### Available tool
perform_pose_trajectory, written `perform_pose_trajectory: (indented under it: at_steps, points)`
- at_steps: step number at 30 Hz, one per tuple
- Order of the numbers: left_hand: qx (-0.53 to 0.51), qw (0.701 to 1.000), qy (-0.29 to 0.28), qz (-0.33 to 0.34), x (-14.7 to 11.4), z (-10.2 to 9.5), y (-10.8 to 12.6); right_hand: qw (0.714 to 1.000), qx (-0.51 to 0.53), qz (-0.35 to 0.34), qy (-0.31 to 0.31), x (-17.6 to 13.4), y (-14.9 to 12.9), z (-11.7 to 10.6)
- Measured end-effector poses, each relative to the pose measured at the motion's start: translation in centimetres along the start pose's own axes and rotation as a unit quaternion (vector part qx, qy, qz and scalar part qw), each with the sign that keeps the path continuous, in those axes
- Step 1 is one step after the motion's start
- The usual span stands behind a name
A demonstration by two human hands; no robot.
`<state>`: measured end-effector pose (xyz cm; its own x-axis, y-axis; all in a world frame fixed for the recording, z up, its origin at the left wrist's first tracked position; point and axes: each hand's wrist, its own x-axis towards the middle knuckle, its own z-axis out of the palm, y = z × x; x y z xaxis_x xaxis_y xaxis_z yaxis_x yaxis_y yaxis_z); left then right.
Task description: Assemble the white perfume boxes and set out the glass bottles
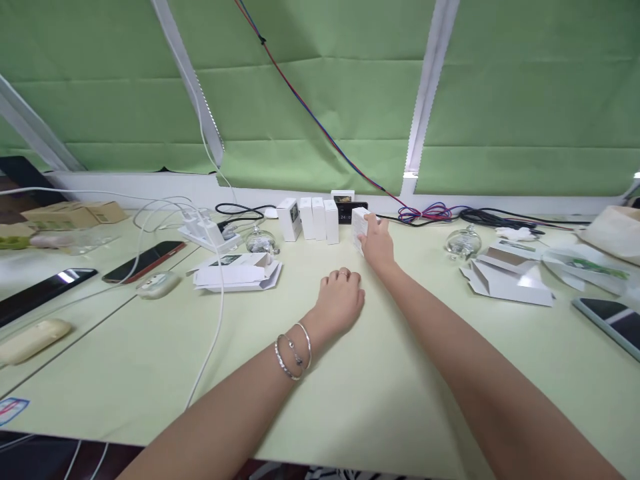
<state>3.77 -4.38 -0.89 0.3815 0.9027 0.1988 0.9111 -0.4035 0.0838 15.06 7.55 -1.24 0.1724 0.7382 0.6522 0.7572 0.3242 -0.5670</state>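
Observation:
My right hand (377,241) reaches to the back of the table, its fingers closed on a small white box (359,227) that stands upright. To the left of that box several similar white boxes (319,220) stand in a row. The leftmost box (290,220) is turned so a dark picture shows on its side. Behind the row are a black display with digits (345,213) and another box (343,195). Nearer to me, my left hand (341,300) rests on the tabletop with its fingers curled in; nothing shows in it. Bracelets circle the left wrist.
Opened white cartons (237,273) lie at left, with another flattened carton (510,277) at right. Clear glass pieces (261,240) stand on both sides. A power strip (203,230) trails white cables. Phones (145,261) lie at left and right. Black cables (493,219) run along the back.

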Motion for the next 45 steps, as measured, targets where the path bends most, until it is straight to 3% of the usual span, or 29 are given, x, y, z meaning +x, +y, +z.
perform_pose_trajectory:
  at_steps: [3,5,9,13,15,17,19,24,29,33,36,40,42,45]
  points:
    - [0.015,1.0,0.0,-0.004,-0.2,0.1,0.0,0.999,0.031,0.018,-0.006,1.4,-0.6,2.3]
    - [0.026,1.0,0.001,-0.006,-0.3,0.2,0.1,0.998,0.015,0.034,-0.053,2.0,-1.0,2.8]
    - [0.039,0.999,0.007,-0.003,-0.4,0.4,0.1,0.987,-0.024,0.037,-0.155,1.6,-1.1,2.6]
    - [0.04,0.999,0.01,0.005,-0.5,0.3,-0.1,0.99,0.015,0.018,-0.14,-0.2,0.0,2.4]
    - [0.034,0.999,0.006,0.006,-0.4,0.3,-0.4,0.987,-0.038,0.057,-0.149,-1.1,0.4,2.1]
    - [0.031,0.999,0.008,0.0,-0.3,0.4,-0.6,0.969,-0.117,0.094,-0.195,-1.8,0.5,1.7]
    - [0.033,0.999,0.014,-0.01,-0.1,0.5,-0.8,0.95,-0.161,0.096,-0.251,-2.6,0.5,0.9]
    - [0.058,0.997,0.018,-0.044,0.3,-0.2,-1.5,0.899,-0.218,-0.01,-0.38,-5.3,0.6,-2.9]
    - [0.175,0.963,0.038,-0.2,0.8,-1.9,-5.0,0.884,-0.224,-0.052,-0.407,-8.5,0.8,-7.3]
    - [0.164,0.947,-0.009,-0.277,1.0,-2.5,-7.5,0.885,-0.208,-0.053,-0.412,-9.9,0.4,-9.1]
    - [0.165,0.95,-0.015,-0.266,1.1,-2.5,-7.5,0.885,-0.199,-0.053,-0.419,-9.8,0.0,-9.6]
    - [0.158,0.964,-0.013,-0.215,1.1,-2.7,-5.8,0.883,-0.184,-0.06,-0.427,-9.3,-0.2,-9.9]
    - [0.135,0.978,-0.016,-0.155,0.9,-2.7,-4.6,0.884,-0.172,-0.066,-0.43,-9.1,0.0,-10.0]
    - [0.052,0.999,-0.011,-0.003,0.6,-2.4,-2.6,0.892,-0.146,-0.068,-0.421,-9.0,0.4,-10.0]
